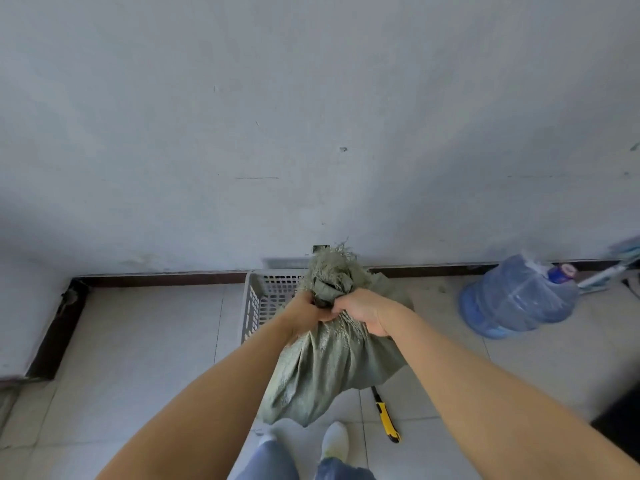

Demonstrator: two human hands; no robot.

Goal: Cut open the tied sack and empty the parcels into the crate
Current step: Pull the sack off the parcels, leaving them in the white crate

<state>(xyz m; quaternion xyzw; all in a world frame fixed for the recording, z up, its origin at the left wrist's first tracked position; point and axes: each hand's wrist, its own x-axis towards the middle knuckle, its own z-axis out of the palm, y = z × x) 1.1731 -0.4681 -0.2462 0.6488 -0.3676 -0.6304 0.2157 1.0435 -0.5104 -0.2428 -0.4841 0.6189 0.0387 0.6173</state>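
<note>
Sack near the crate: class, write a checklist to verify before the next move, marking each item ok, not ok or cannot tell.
1. Left hand and right hand grip the sack below its knot: ok.
2. Knot cut open: not ok, tied.
3. Knife in hand: not ok, it lies on the floor.
4. Crate next to the sack: ok.
5. Room inside crate: cannot tell, sack hides it.

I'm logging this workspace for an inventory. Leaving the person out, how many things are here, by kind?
Green woven sack: 1
White perforated crate: 1
Yellow utility knife: 1
Blue water jug: 1
Total: 4, leaving out the cut-off item at the right edge, too unclear to name.
</note>
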